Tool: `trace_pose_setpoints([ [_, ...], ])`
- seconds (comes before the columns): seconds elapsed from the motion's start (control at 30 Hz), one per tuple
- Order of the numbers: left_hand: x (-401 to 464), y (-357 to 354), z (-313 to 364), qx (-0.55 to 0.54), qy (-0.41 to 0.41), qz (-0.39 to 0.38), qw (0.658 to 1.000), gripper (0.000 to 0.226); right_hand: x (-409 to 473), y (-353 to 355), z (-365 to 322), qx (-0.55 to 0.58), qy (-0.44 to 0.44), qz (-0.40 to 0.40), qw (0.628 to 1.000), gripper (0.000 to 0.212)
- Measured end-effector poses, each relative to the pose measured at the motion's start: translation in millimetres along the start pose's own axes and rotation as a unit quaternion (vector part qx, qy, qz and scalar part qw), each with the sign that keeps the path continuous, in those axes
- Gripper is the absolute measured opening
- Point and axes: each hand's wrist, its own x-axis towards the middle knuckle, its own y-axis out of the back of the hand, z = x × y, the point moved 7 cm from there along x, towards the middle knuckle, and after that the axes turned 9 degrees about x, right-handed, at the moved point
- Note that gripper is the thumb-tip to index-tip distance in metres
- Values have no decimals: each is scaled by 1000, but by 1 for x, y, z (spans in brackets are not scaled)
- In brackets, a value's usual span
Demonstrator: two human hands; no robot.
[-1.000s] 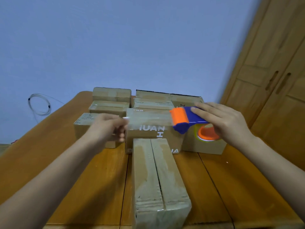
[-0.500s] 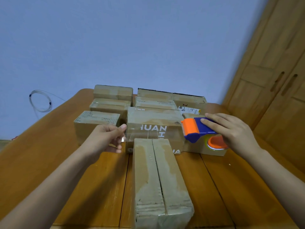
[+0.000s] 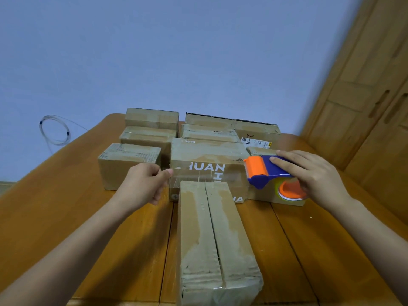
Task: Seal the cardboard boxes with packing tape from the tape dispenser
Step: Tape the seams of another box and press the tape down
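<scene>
Cardboard: the long box [image 3: 217, 237] lying lengthwise in front of me on the wooden counter [image 3: 123, 246] has its centre seam unsealed, so I'd guess that's the one getting taped.
Tape dispenser: blue and orange dispenser [image 3: 268, 173] held up over the far end of that box, right of the seam, cutter pointing left.
Right hand: right hand [image 3: 309, 173] wraps the dispenser, fingers [image 3: 284, 163] curled over the top of the blue body, probably to steady it while the tape pulls out.
Left hand: left hand [image 3: 143, 184] sits across from it, thumb and fingers pinching the loose end of the tape.
Tape: clear strip [image 3: 207, 177] stretched taut between the two hands, just above the far end of the box. Looks lined up to be laid down over the seam.
Other boxes: a bunch of them [image 3: 152, 133] huddled at the back of the counter, including one with white lettering [image 3: 208, 155].
Hard to see: the tape is see-through, so its edges mostly vanish. Can't tell if it touches the box yet. The near end of the box is cut off by the frame.
Background: coiled tubing [image 3: 55, 131] on the wall, wooden cupboard [image 3: 375, 107] on the right.
</scene>
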Motion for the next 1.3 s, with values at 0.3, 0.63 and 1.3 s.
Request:
trace_pose_setpoints([
  [0.3, -2, -3, -2, 2, 21, -31, 999, 37, -2, -8, 0, 15, 4, 1, 1000, 82],
  [0.63, -3, -18, -21, -25, 58, -61, 996, 36, -13, -23, -6, 37, -25, -9, 999, 80],
  [1.3, -29, -62, -37, -181, 60, 75, 979, 67, -51, -89, -41, 146, -169, 49, 974, 64],
])
